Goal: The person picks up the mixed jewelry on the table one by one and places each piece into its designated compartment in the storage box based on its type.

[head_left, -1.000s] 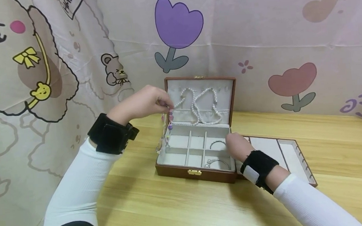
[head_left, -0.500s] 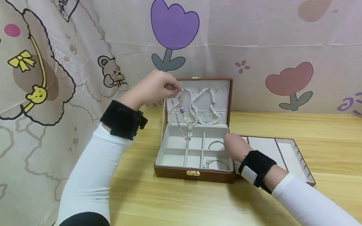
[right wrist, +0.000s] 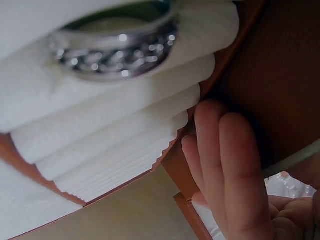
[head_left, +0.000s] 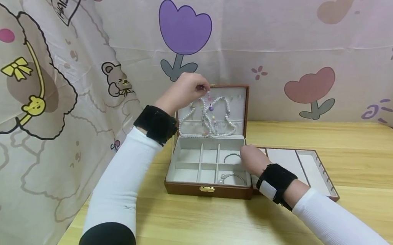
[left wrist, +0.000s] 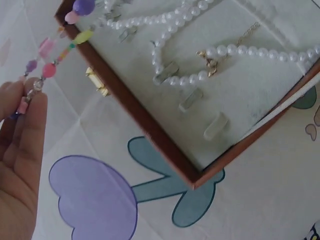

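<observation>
My left hand [head_left: 188,87] pinches a string of colourful beads [left wrist: 48,70] at its upper end, in front of the raised lid of the jewelry box [head_left: 187,187]. The strand hangs down before the lid, pink and purple beads showing. White pearl necklaces [head_left: 228,112] hang on the lid's pale lining; small clear hooks [left wrist: 217,126] show in the left wrist view. My right hand [head_left: 253,160] holds the box's right side wall, fingers [right wrist: 240,170] on its brown outer face and thumb over the edge. Two silvery bracelets [head_left: 235,178] lie in the right-hand compartments.
Right of the box, partly behind my right hand, lies a brown-edged tray [head_left: 286,161]. Its white ring rolls [right wrist: 110,115] carry a silver ring [right wrist: 120,60] in the right wrist view. A printed curtain [head_left: 261,21] hangs behind the wooden table [head_left: 358,156].
My left hand has moved right and up, carrying the bead strand from the box's left side to the front of the lid. My right hand stays at the box's right wall.
</observation>
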`<state>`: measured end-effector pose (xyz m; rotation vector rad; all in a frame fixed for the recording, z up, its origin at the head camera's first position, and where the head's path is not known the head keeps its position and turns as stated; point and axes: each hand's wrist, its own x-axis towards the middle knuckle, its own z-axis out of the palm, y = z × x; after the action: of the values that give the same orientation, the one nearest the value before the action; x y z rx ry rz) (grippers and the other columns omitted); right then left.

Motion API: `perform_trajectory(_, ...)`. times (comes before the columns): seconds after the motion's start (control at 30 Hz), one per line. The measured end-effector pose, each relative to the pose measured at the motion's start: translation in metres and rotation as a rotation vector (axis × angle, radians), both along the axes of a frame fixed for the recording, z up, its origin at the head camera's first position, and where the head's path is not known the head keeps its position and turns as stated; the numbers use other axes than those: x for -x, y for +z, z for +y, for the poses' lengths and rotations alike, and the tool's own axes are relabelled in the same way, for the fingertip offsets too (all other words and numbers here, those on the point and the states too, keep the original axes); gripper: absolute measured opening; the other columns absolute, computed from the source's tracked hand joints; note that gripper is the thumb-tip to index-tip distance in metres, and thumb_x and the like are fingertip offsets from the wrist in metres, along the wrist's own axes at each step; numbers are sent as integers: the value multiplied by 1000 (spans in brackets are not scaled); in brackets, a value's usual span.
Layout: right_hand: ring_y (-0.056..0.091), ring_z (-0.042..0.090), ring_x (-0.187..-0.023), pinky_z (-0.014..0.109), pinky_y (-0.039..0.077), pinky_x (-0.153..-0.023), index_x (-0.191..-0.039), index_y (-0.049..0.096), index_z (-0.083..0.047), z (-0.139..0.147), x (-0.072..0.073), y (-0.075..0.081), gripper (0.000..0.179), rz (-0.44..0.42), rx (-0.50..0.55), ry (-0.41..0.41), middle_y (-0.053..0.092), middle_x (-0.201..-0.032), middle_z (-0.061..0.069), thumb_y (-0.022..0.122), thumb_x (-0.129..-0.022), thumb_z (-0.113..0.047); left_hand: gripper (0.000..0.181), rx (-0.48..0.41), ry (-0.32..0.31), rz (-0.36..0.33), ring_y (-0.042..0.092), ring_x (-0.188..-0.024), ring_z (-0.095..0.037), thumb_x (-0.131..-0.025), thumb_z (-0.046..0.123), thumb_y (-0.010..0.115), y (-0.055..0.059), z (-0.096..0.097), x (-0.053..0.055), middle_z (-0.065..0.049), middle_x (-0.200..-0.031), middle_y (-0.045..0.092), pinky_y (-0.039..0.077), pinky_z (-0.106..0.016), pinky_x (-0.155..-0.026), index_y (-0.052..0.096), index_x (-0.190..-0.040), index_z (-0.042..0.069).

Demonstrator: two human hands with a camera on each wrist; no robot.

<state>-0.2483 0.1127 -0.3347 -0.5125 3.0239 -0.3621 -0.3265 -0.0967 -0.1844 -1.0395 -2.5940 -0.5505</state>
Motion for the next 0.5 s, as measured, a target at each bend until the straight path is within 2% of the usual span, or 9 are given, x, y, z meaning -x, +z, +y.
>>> perform_trajectory(0.3,46,14,-57,27,41,-53,-76,62,4,0,1,-3,17,-12,8,-14,63,-71,12,48,-85,7,17,32,64,-19,58,-99,-20,-90,5,55,-12,14,8,-9,-103,65,48,-28,-90,66,-103,2)
perform_trajectory(0.5,45,14,-56,26,40,-52,-75,61,4,0,1,-4,18,7,17,-5,63,-69,12,47,-85,7,19,-15,77,64,58,-101,-19,-91,4,52,-17,18,13,-8,-105,65,48,-28,-89,66,-103,4)
